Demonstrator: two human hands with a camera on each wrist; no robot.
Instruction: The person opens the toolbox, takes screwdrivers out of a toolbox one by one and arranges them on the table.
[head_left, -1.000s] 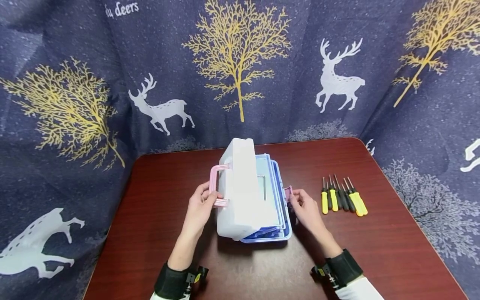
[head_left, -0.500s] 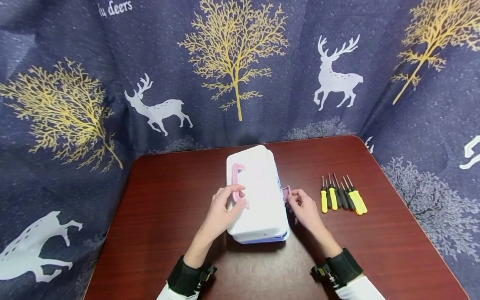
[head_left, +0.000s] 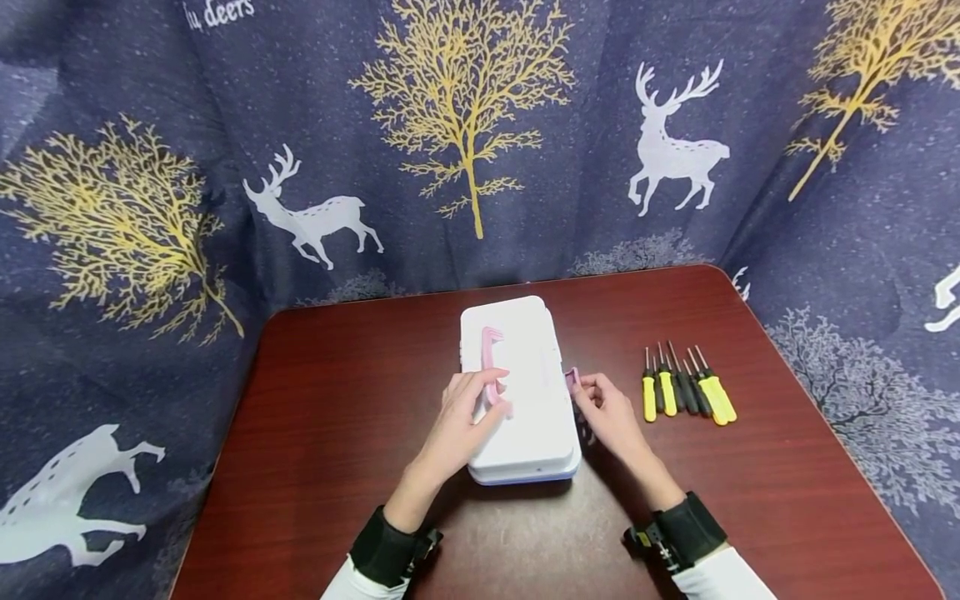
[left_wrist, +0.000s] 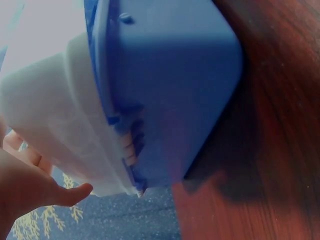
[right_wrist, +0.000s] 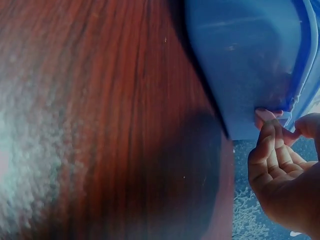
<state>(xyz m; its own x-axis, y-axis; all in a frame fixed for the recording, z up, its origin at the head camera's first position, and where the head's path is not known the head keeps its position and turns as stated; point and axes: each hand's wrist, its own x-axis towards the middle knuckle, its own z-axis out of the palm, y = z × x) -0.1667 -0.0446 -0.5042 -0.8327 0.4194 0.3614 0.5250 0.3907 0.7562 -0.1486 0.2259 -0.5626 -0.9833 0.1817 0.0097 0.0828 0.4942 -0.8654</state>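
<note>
A toolbox with a white lid [head_left: 525, 417] and a blue base [left_wrist: 170, 95] stands on the table. The lid lies down over the base, hiding the inside. My left hand [head_left: 453, 421] rests on the lid beside its pink handle [head_left: 489, 354], thumb and fingers spread apart. In the left wrist view the left thumb [left_wrist: 70, 194] is extended along the lid's side. At the box's right side, my right hand [head_left: 609, 412] pinches the pink latch [head_left: 572, 379] between thumb and fingers. The right wrist view shows this latch [right_wrist: 265, 117] swung out from the base.
Several screwdrivers [head_left: 686, 392] with yellow or black handles lie side by side to the right of the right hand. The reddish-brown table [head_left: 337, 417] carries everything. A dark blue cloth [head_left: 420, 225] printed with deer and trees hangs behind it.
The white lid has swung rightward and down over the blue base, covering the tray. My left hand moved right with it and loosened from the handle. The right hand stayed at the latch.
</note>
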